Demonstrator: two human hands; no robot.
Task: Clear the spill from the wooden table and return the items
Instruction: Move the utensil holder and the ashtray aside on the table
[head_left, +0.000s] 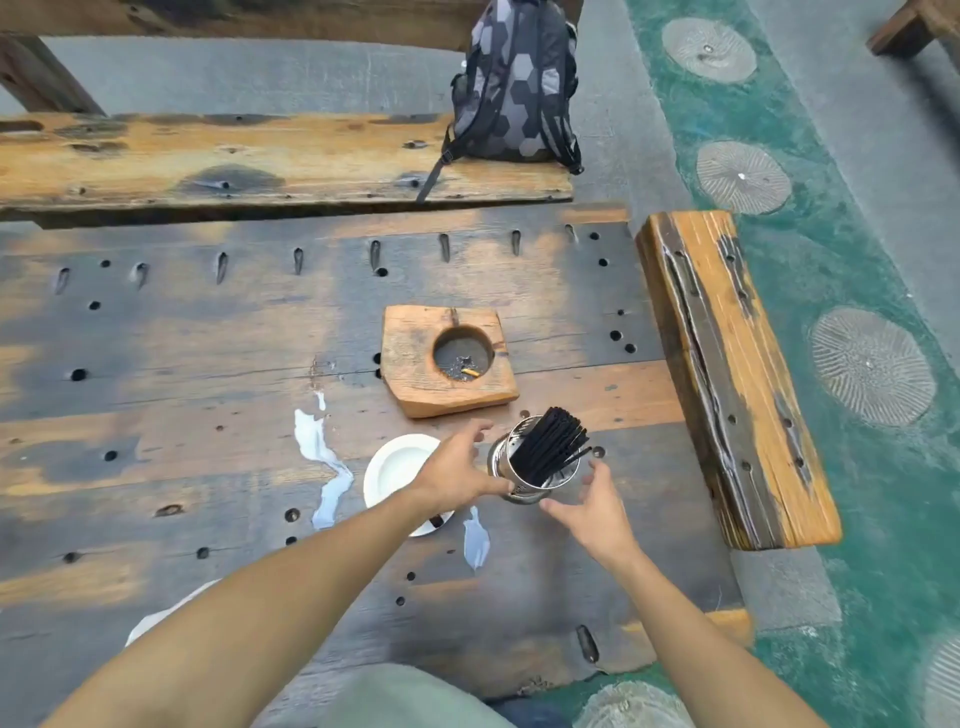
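Chopstick canister (530, 467), polished steel, stands just below the wooden ashtray (449, 358) and beside the white saucer (400, 467). Likely light, slippery, top-heavy; grasp low on its wall. Left hand (457, 467) and right hand (592, 512) flank it, fingers spread, not gripping.

A metal holder (530, 470) filled with black straws (550, 441) is seen upright on the wooden worktop (208, 338). It is flanked by the left hand (457, 467) and the right hand (592, 506), both with fingers (480, 428) spread; contact cannot be confirmed. A white saucer (395, 467) lies partly under the left hand. Pale spilled liquid (327, 467) is streaked beside the saucer. A wooden ashtray (415, 358) sits just beyond.
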